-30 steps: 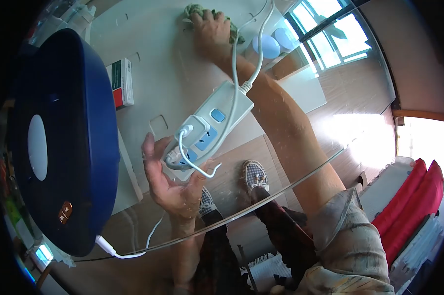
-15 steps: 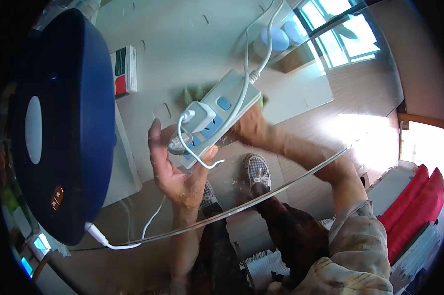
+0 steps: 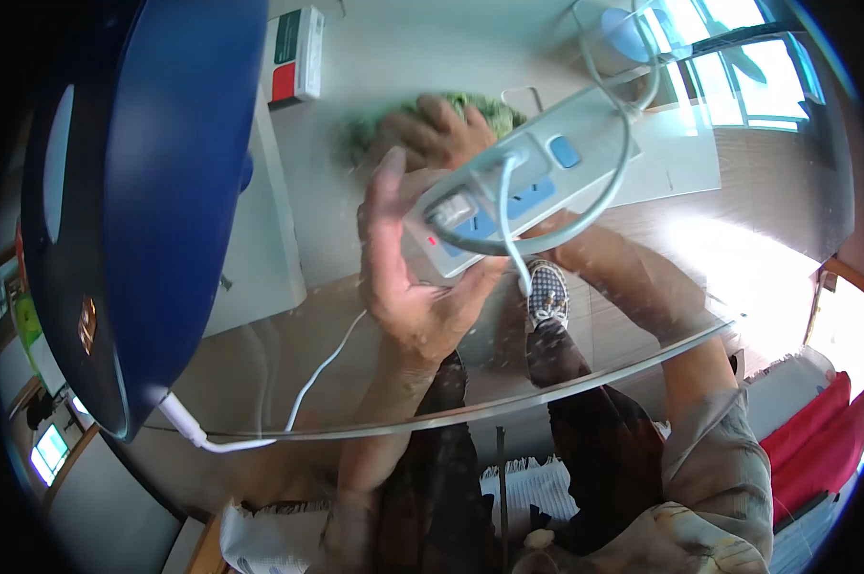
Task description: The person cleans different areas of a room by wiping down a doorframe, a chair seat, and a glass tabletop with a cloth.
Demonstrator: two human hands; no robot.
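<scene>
Below the glass tabletop, my left hand (image 3: 417, 287) grips the near end of a white power strip (image 3: 585, 129), thumb on one side and fingers on the other. The strip is tilted, with blue sockets and a blue switch (image 3: 565, 152). A white charger (image 3: 518, 163) and a clear-ended plug (image 3: 451, 206) sit in it, their cables looping across. A small red light glows near my palm. Behind the strip, my right hand (image 3: 437, 134) presses with bent fingers on a green cloth (image 3: 484, 110) on the lower surface. The strip hides part of my right wrist.
A large dark blue appliance (image 3: 178, 172) stands on the glass at left, with a white cable (image 3: 188, 421) plugged into its base. A small box (image 3: 298, 57) lies beyond it. The glass edge (image 3: 508, 407) crosses above both forearms. Red cushions (image 3: 814, 430) are at right.
The power strip and my left hand appear further right and higher in view. My right hand has come out from behind the strip onto the green cloth. The view has shifted too.
</scene>
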